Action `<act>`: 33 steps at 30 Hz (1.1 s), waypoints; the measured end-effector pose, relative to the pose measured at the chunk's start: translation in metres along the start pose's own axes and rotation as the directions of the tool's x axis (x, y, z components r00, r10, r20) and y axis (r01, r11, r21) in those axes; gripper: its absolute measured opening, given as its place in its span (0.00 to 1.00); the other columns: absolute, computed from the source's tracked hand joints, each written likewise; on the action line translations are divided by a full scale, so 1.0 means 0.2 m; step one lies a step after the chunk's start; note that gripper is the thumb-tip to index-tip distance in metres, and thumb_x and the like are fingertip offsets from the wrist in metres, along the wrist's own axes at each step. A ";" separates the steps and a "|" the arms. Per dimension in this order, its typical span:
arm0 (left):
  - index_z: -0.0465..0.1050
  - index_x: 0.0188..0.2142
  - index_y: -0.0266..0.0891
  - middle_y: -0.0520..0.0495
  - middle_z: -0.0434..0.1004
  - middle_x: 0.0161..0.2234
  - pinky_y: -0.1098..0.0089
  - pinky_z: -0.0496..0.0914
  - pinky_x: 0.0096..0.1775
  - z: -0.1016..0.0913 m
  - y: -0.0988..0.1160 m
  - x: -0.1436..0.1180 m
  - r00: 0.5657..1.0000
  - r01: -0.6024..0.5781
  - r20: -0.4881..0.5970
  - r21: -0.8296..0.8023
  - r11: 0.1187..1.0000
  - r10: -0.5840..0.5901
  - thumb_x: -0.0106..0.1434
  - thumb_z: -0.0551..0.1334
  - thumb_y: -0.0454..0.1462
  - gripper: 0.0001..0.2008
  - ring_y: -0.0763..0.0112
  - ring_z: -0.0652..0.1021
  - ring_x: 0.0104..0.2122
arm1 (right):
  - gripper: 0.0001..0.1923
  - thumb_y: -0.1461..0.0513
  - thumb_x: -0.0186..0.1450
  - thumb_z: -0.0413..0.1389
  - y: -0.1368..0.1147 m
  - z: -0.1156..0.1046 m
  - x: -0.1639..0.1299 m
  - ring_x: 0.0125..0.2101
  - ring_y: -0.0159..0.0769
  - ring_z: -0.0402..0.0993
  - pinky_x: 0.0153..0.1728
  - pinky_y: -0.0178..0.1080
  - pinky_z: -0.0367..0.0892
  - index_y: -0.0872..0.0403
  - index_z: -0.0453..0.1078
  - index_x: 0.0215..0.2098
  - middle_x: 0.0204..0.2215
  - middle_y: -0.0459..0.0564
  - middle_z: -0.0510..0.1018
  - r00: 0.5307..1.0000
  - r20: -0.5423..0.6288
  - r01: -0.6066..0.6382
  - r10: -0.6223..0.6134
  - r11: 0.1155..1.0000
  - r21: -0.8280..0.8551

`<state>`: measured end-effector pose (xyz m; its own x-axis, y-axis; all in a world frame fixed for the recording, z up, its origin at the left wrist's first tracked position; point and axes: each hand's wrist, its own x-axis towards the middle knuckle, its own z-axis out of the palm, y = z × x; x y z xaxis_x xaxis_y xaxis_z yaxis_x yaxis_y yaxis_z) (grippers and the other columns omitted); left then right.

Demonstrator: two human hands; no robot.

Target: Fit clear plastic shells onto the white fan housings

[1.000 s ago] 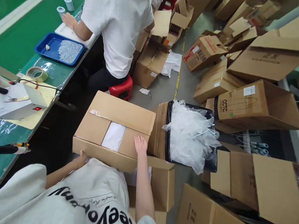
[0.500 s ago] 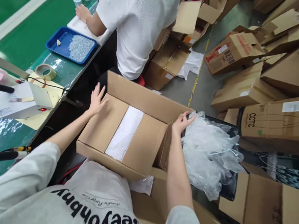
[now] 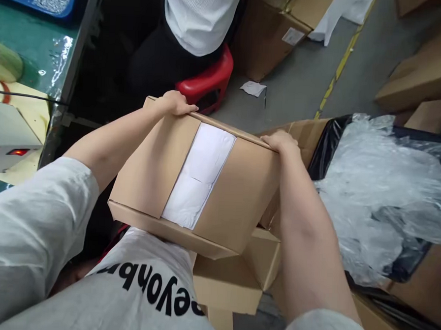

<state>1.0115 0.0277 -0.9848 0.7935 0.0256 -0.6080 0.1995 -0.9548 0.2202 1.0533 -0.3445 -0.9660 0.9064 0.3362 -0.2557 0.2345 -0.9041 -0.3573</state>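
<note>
Both hands are curled over the far top edge of the cardboard box (image 3: 201, 183), left hand (image 3: 175, 103) at the far-left corner and right hand (image 3: 284, 141) at the far-right one, fingers clamped on the rim. The box sits tilted right in front of the person's torso, long axis running left to right between the hands. White paper (image 3: 201, 174) shows in the gap between the flaps.
</note>
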 end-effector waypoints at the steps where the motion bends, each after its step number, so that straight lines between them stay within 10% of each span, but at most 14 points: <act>1: 0.81 0.53 0.31 0.36 0.80 0.53 0.53 0.65 0.61 -0.02 0.01 0.00 0.999 0.029 0.013 0.027 0.999 -0.029 0.67 0.50 0.61 0.39 0.35 0.73 0.60 | 0.22 0.56 0.78 0.44 -0.07 0.01 -0.07 0.54 0.52 0.71 0.56 0.60 0.63 0.62 0.74 0.44 0.54 0.69 0.74 0.999 -0.003 0.051 -0.051 0.998 -0.021; 3: 0.80 0.53 0.30 0.34 0.80 0.53 0.56 0.67 0.57 -0.06 0.03 -0.02 0.998 0.050 0.027 0.054 0.997 -0.052 0.67 0.49 0.61 0.39 0.38 0.75 0.58 | 0.25 0.60 0.78 0.37 -0.24 0.04 -0.26 0.55 0.53 0.69 0.57 0.58 0.62 0.61 0.74 0.43 0.54 0.70 0.74 0.971 0.025 0.238 -0.237 0.969 -0.057; 6: 0.80 0.53 0.28 0.31 0.80 0.53 0.56 0.68 0.55 -0.09 0.05 -0.05 0.998 0.049 0.034 0.050 0.998 -0.051 0.67 0.48 0.59 0.39 0.39 0.77 0.56 | 0.13 0.54 0.73 0.55 -0.46 0.10 -0.59 0.53 0.47 0.72 0.58 0.48 0.62 0.53 0.75 0.36 0.45 0.56 0.81 0.792 0.199 0.594 -0.578 0.804 -0.028; 10: 0.80 0.54 0.30 0.33 0.79 0.54 0.56 0.68 0.55 -0.08 0.04 -0.07 0.999 0.039 0.002 0.032 0.999 -0.039 0.67 0.48 0.58 0.38 0.40 0.77 0.56 | 0.14 0.57 0.74 0.54 -0.52 -0.03 -0.88 0.44 0.44 0.74 0.52 0.47 0.62 0.52 0.74 0.32 0.36 0.53 0.81 0.669 0.241 0.732 -0.703 0.679 -0.050; 15: 0.78 0.58 0.37 0.38 0.75 0.58 0.54 0.64 0.60 -0.06 0.01 -0.09 0.991 -0.063 -0.121 -0.070 0.996 0.054 0.69 0.48 0.55 0.33 0.43 0.74 0.59 | 0.17 0.57 0.76 0.51 -0.19 -0.56 -1.16 0.34 0.41 0.72 0.44 0.46 0.63 0.52 0.71 0.29 0.29 0.50 0.76 0.831 -0.055 0.497 -0.554 0.783 -0.375; 19: 0.71 0.65 0.36 0.35 0.68 0.65 0.48 0.55 0.66 -0.02 0.06 -0.19 0.943 -0.152 -0.319 -0.163 0.975 0.094 0.71 0.44 0.53 0.35 0.42 0.66 0.65 | 0.16 0.57 0.76 0.46 0.27 -0.73 -1.41 0.59 0.51 0.70 0.57 0.53 0.66 0.50 0.77 0.46 0.55 0.58 0.76 0.951 -0.156 0.228 -0.267 0.947 -0.227; 23: 0.52 0.74 0.37 0.36 0.43 0.76 0.41 0.34 0.70 0.12 0.17 -0.44 0.888 -0.185 -0.455 -0.226 0.957 0.064 0.71 0.45 0.56 0.39 0.41 0.45 0.75 | 0.32 0.50 0.71 0.47 0.67 -0.48 -1.46 0.75 0.57 0.37 0.71 0.65 0.44 0.56 0.60 0.69 0.75 0.61 0.46 0.979 -0.151 -0.127 0.138 0.989 0.080; 29: 0.46 0.76 0.40 0.33 0.28 0.77 0.34 0.27 0.68 0.55 0.27 -1.01 0.958 -0.200 -0.249 -0.225 0.954 0.142 0.66 0.54 0.61 0.48 0.35 0.33 0.75 | 0.37 0.51 0.73 0.34 0.85 0.11 -1.38 0.75 0.52 0.37 0.71 0.66 0.43 0.59 0.45 0.76 0.76 0.62 0.44 0.942 -0.153 -0.256 0.298 0.935 0.247; 33: 0.55 0.73 0.40 0.32 0.32 0.77 0.33 0.32 0.68 0.69 0.31 -1.19 0.964 -0.114 -0.262 -0.226 0.967 0.052 0.69 0.53 0.51 0.37 0.34 0.37 0.75 | 0.42 0.43 0.73 0.36 0.87 0.27 -1.39 0.76 0.54 0.32 0.71 0.65 0.39 0.59 0.43 0.76 0.76 0.62 0.43 0.912 -0.231 -0.268 0.340 0.918 0.294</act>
<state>0.7570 -0.0778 -0.9316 0.9258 0.0527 -0.3744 0.2328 -0.8596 0.4548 0.8238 -0.5808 -1.0056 0.9872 -0.0617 -0.1474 -0.1307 -0.8423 -0.5230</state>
